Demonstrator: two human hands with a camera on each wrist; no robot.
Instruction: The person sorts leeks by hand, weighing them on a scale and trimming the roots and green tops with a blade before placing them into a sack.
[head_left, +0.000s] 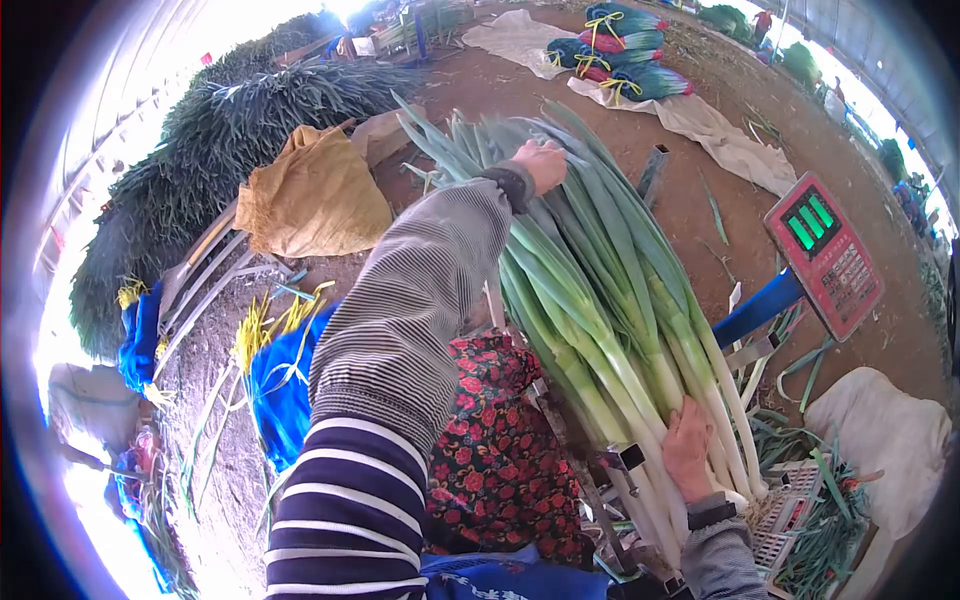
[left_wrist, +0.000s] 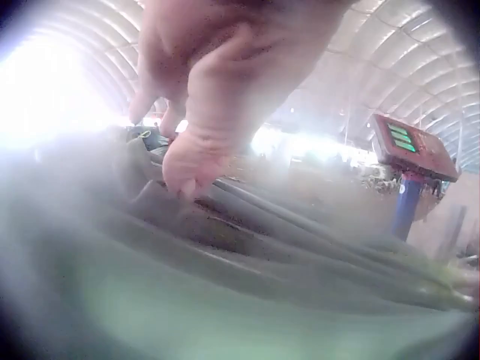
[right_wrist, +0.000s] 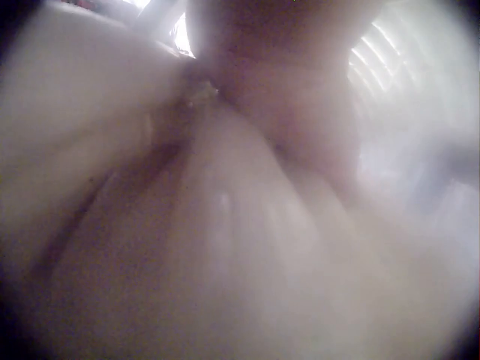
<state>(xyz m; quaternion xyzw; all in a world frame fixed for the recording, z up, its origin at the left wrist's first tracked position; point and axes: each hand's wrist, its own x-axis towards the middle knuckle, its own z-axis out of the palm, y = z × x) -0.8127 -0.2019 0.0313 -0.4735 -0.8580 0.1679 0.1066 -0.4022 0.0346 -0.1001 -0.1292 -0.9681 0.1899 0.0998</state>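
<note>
A large bundle of long green onions [head_left: 600, 290] lies diagonally, leafy tops away and white stalks near the body. Up at the leaves is the left hand [head_left: 541, 165], fingers bent down onto them; in the left wrist view the hand [left_wrist: 225, 90] has thumb and fingers reaching to the blurred leaves [left_wrist: 225, 262]. The right hand [head_left: 690, 450] lies across the white stalks, fingers curled around some of them. Pale stalks [right_wrist: 225, 225] fill the right wrist view, with the hand [right_wrist: 285, 97] against them, blurred.
A red scale display [head_left: 825, 258] on a blue post stands right of the bundle. Left are a tan sack [head_left: 315, 195], a leafy onion pile [head_left: 230, 150] and blue bags with yellow ties [head_left: 285, 380]. Tied bundles [head_left: 620, 55] lie at the back; a white crate [head_left: 790, 520] sits front right.
</note>
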